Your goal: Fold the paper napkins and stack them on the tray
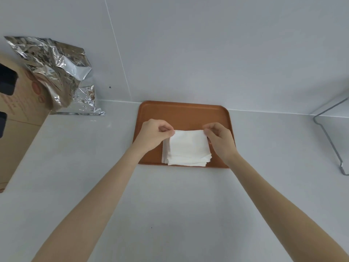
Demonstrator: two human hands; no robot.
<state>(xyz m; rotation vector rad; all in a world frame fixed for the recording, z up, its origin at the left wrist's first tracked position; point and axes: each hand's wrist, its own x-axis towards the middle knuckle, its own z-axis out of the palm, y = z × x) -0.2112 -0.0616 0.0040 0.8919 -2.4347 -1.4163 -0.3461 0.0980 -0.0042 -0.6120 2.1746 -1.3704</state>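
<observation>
A brown tray [181, 112] lies on the white counter against the wall. On its near half sits a stack of white folded paper napkins [186, 159]. The top napkin [188, 142] is pinched at its two far corners. My left hand [153, 135] grips the far left corner between thumb and fingers. My right hand [220, 138] grips the far right corner the same way. The far edge of that napkin is lifted slightly off the stack, while its near edge rests on the napkins below.
A crumpled silver foil bag [58, 72] leans against the wall at the back left, beside a cardboard box [17, 118]. A grey wire rack [332, 133] stands at the right edge. The white counter [170, 205] stretches in front of the tray.
</observation>
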